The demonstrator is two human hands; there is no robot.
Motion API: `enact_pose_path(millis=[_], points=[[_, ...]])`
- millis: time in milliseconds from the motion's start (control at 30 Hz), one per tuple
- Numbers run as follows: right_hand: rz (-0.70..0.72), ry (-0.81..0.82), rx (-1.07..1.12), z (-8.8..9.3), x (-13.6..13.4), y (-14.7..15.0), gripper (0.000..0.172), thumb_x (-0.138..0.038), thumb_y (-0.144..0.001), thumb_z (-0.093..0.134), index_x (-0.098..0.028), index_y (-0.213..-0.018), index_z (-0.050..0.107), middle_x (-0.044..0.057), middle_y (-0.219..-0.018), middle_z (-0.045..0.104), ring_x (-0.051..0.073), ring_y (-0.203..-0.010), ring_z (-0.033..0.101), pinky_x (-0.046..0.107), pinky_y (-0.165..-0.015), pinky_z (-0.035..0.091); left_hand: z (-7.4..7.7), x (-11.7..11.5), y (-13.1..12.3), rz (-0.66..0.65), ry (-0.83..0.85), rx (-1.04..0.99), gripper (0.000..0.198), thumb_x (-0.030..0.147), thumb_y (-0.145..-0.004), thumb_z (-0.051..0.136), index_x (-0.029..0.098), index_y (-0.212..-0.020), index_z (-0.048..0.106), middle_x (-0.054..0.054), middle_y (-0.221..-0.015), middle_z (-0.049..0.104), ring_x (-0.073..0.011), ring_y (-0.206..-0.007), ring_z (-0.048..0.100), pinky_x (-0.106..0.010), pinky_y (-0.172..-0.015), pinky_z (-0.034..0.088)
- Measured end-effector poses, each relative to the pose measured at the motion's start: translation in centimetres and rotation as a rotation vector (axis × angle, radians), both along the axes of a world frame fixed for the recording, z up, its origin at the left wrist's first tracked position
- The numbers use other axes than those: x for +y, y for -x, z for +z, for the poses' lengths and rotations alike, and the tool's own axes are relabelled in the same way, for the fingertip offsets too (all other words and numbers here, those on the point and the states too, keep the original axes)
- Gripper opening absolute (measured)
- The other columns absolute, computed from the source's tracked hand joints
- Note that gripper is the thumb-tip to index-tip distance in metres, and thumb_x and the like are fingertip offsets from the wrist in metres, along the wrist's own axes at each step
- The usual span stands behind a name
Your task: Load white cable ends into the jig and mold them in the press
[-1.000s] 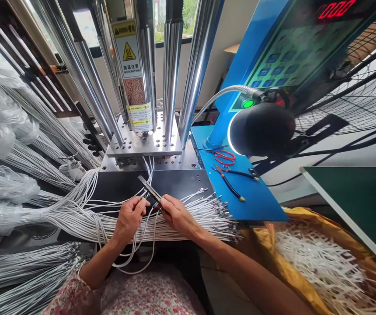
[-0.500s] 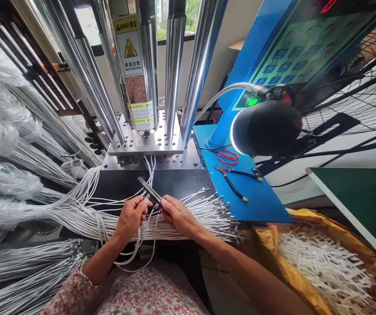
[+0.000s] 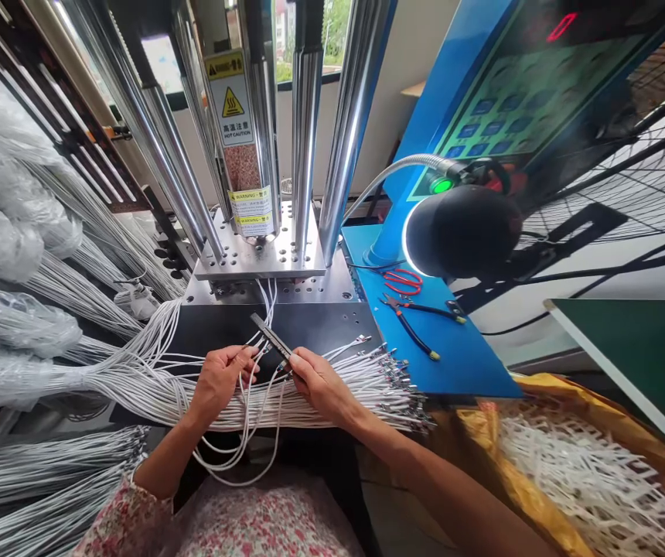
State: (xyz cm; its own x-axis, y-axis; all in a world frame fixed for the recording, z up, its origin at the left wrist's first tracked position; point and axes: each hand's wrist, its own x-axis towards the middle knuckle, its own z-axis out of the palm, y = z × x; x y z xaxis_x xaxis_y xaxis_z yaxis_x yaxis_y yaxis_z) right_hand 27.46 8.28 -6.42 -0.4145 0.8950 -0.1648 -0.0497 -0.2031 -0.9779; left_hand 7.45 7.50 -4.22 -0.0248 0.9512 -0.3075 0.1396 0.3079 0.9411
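Left hand [image 3: 220, 377] pinches thin white wires [image 3: 251, 422] while the right hand [image 3: 319, 381] grips a dark slotted bar [image 3: 271, 338], apparently mid-loading; seating each end looks to need fine alignment.

My left hand [image 3: 219, 377] and right hand [image 3: 319, 381] work over a narrow dark plate [image 3: 315, 321], bare only just ahead of my fingers. Straight beyond, the press block [image 3: 260, 259] and its steel columns [image 3: 341, 124] wall off the way forward. White wires [image 3: 106, 379] crowd the left side and lie under both wrists. To the right the lamp [image 3: 463, 232] hangs over the blue shelf [image 3: 472, 363], where pliers [image 3: 417, 321] and scissors [image 3: 402, 280] lie; the shelf's near part is bare.
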Motion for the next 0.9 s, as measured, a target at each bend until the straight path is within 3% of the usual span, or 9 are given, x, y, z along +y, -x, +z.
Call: enact_pose_path(millis=[133, 267, 600, 800, 900], points=[[0.009, 0.094, 0.074, 0.1, -0.2, -0.1, 0.034, -0.049, -0.092, 0.045, -0.021, -0.074, 0.038, -0.008, -0.057, 0.029, 0.007, -0.046, 0.024, 0.022, -0.043, 0.019, 0.1, -0.3, 0.0, 0.008, -0.022, -0.090, 0.040, 0.050, -0.086, 0.059, 0.013, -0.094, 0.072, 0.001, -0.070, 0.050, -0.0074, -0.054, 0.042, -0.017, -0.045, 0.037], [0.069, 0.056, 0.029, 0.4, -0.4, -0.3, 0.033, -0.047, -0.093, 0.045, -0.020, -0.074, 0.041, -0.007, -0.058, 0.030, 0.007, -0.047, 0.026, 0.022, -0.044, 0.019, 0.0, -0.6, -1.0, 0.009, 0.016, -0.125, 0.042, 0.052, -0.084, 0.060, 0.012, -0.084, 0.071, 0.003, -0.063, 0.042, -0.0068, -0.052, 0.037, -0.016, -0.044, 0.034], [0.102, -0.050, -0.053, 0.0, -0.2, -0.1, 0.032, -0.044, -0.096, 0.039, -0.020, -0.075, 0.040, -0.007, -0.060, 0.033, 0.009, -0.052, 0.031, 0.023, -0.050, 0.025, -0.5, -0.4, -1.4, 0.039, -0.021, -0.097, 0.039, 0.051, -0.085, 0.060, 0.013, -0.075, 0.066, 0.004, -0.061, 0.044, -0.0070, -0.051, 0.038, -0.017, -0.046, 0.033], [0.142, -0.358, -0.331, 1.2, -0.5, -0.8, 0.029, -0.040, -0.099, 0.033, -0.020, -0.079, 0.041, -0.004, -0.067, 0.042, 0.012, -0.061, 0.037, 0.027, -0.059, 0.026, 0.5, -0.1, -1.0, -0.067, -0.097, 0.060, 0.042, 0.051, -0.088, 0.054, 0.014, -0.072, 0.066, 0.005, -0.051, 0.039, -0.0074, -0.045, 0.031, -0.019, -0.043, 0.027], [0.130, -0.302, -0.327, 1.1, -0.5, -1.1, 0.031, -0.041, -0.099, 0.031, -0.021, -0.078, 0.041, -0.004, -0.065, 0.042, 0.012, -0.060, 0.037, 0.026, -0.058, 0.027, 0.6, 0.6, -0.4, -0.193, -0.071, 0.112, 0.044, 0.052, -0.088, 0.053, 0.015, -0.068, 0.065, 0.002, -0.054, 0.049, -0.0089, -0.046, 0.041, -0.021, -0.045, 0.033]])
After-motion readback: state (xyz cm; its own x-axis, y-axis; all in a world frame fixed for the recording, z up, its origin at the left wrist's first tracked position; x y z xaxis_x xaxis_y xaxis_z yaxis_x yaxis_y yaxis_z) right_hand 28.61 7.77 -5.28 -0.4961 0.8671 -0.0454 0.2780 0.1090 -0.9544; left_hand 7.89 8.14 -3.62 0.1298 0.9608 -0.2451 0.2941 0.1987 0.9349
